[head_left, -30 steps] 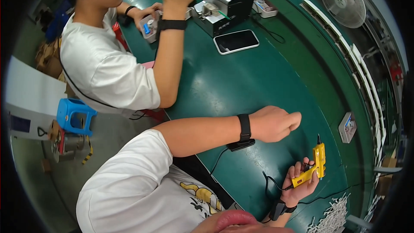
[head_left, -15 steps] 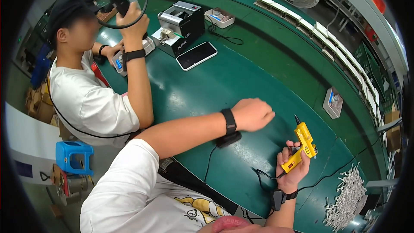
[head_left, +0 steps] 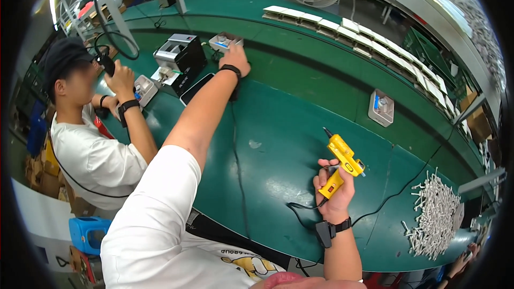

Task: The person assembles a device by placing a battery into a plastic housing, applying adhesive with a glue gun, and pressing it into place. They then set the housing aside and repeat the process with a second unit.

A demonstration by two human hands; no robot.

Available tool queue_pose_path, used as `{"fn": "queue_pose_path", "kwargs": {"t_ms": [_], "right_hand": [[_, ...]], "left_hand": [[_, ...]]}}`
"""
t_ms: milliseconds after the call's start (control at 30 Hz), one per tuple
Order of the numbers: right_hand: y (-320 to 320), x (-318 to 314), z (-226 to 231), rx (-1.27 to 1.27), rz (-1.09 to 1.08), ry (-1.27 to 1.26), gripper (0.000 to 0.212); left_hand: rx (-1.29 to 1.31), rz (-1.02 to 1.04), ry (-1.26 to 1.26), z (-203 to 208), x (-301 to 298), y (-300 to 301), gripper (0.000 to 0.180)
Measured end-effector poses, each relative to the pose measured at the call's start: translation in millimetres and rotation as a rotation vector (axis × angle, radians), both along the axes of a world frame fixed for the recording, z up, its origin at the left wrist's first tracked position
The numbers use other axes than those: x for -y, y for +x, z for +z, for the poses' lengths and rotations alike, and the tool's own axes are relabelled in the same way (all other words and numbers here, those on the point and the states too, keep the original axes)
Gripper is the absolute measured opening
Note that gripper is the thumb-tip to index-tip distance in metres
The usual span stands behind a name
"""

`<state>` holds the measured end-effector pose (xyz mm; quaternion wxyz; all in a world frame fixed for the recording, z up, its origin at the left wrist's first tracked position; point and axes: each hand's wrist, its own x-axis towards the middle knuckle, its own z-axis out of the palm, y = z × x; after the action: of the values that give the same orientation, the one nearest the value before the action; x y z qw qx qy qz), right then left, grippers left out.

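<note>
A yellow hot glue gun point(head_left: 344, 155) is held in my right hand point(head_left: 337, 188), its black nozzle tilted up and to the left. The fingers and thumb wrap its handle, and a black cord runs from the handle's lower end. My left arm stretches far forward and left across the green table point(head_left: 278, 155). At its end my left hand point(head_left: 235, 63) meets the near right edge of a small pale box point(head_left: 218, 40) with small parts in it. The back of that hand faces me, so its grip on the box is hidden.
A black-and-silver machine point(head_left: 187, 56) stands beside a phone point(head_left: 194, 90), partly behind my left forearm. A co-worker point(head_left: 101, 144) sits at left, holding a black tool. Another pale box point(head_left: 381, 108), a heap of screw-like parts point(head_left: 432, 217) and white panels point(head_left: 353, 31) lie rightward.
My left hand has gone from the middle of the table to the far pale box. My right hand still holds the glue gun. The whole view has shifted.
</note>
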<state>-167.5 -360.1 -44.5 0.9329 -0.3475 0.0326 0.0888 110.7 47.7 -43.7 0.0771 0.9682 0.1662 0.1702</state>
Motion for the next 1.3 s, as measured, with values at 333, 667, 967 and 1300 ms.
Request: {"fn": "queue_pose_path", "kwargs": {"t_ms": [333, 667, 967, 1300], "right_hand": [[0.1, -0.1, 1.2, 0.011, 0.026, -0.032, 0.025], [-1.6, -2.2, 0.4, 0.034, 0.037, -0.079, 0.024], [1.2, 0.8, -1.0, 0.006, 0.034, -0.028, 0.024], [-1.4, 14.0, -6.7, 0.042, -0.087, 0.101, 0.029]], "left_hand": [[-0.093, -0.219, -0.063, 7.1, -35.0, 13.9, 0.065], [-0.042, -0.291, -0.007, 17.1, 16.1, -15.6, 0.052], [0.279, -0.396, -0.213, 10.8, 54.3, -18.1, 0.037], [0.295, -1.057, -0.464, 25.1, 122.0, -247.1, 0.033]]}}
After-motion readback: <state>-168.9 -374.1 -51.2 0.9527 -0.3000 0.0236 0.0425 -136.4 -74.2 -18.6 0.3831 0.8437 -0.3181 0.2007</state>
